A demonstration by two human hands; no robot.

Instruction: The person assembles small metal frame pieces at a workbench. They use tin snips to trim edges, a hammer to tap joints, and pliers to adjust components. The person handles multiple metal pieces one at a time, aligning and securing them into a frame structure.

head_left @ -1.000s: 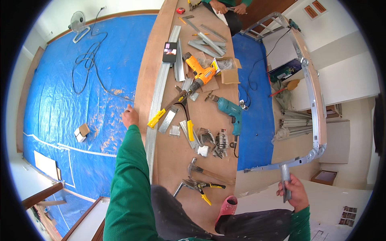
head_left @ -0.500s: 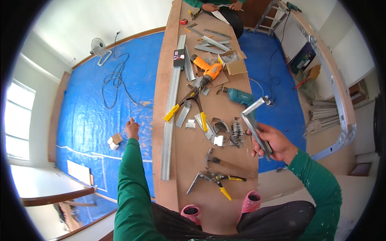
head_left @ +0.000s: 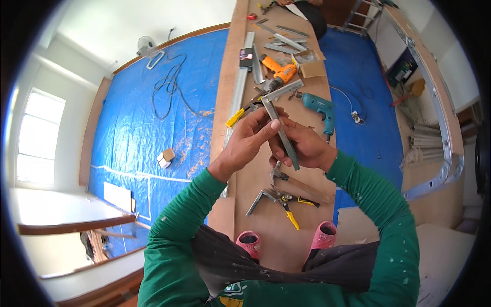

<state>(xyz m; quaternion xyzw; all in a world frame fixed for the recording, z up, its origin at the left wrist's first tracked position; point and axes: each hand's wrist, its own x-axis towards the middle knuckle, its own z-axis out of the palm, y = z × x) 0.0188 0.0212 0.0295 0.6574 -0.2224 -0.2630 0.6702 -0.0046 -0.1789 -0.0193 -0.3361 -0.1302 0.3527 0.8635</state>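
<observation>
An L-shaped bent metal channel piece (head_left: 280, 127) is raised over the plank, held by both hands. My left hand (head_left: 245, 142) is closed on it, with the thumb lying across its long arm. On the other side, my right hand (head_left: 307, 144) grips the same arm with curled fingers. Its short arm points away to the upper right. Below the hands lie a claw hammer (head_left: 304, 188) and yellow-and-black handled snips (head_left: 290, 205), beside another L-shaped metal piece (head_left: 254, 202). Another yellow-handled tool (head_left: 235, 118) is partly hidden behind my left hand.
An orange cordless drill (head_left: 281, 70), a teal corded drill (head_left: 318, 105), a phone (head_left: 246, 57) and a cardboard box (head_left: 312, 68) sit farther up the plank. Metal strips (head_left: 287, 45) lie near another person's hands (head_left: 291, 2). Blue sheeting (head_left: 199, 77) covers the floor on both sides.
My left hand has come in from over the left floor and taken hold of the metal channel piece. My right hand has carried it leftward to the middle.
</observation>
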